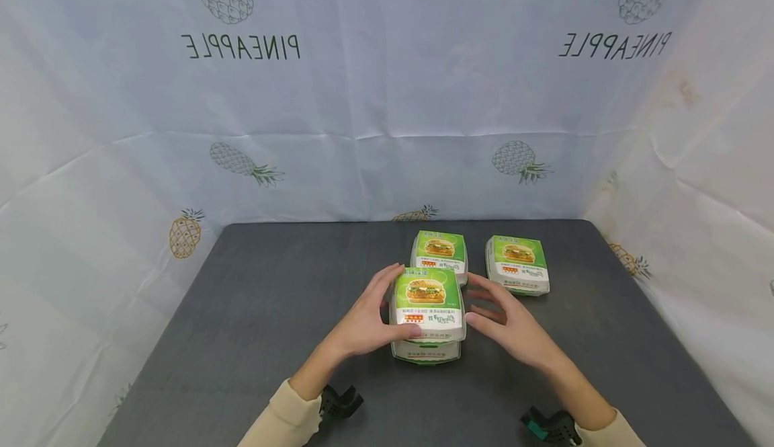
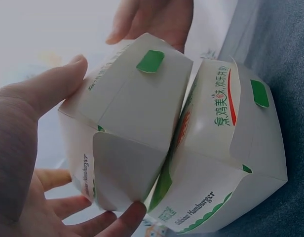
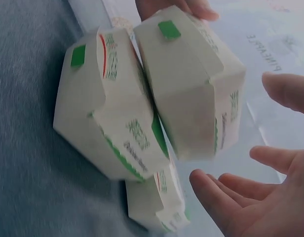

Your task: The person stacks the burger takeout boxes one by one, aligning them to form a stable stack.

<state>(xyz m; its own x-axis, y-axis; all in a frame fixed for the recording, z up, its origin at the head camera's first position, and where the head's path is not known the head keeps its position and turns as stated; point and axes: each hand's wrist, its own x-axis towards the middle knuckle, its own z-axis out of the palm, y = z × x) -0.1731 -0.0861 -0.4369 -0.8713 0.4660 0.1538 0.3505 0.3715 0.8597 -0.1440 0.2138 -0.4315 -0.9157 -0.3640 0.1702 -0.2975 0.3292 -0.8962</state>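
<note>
Gripping a square green-and-white cardboard burger box (image 1: 429,302) above a matching lower box (image 1: 426,351) at the frame's lower centre, the left hand (image 1: 367,320) would likely align edges better if the spread right hand (image 1: 514,328), just beside, helped level it

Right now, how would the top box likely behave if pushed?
The top box would probably slide or tip rather than roll, given its flat sides and place above the lower box. Its folded panels and green tab suggest card, so it may dent if squeezed. It may be light: only the left hand seems to grip it.
</note>
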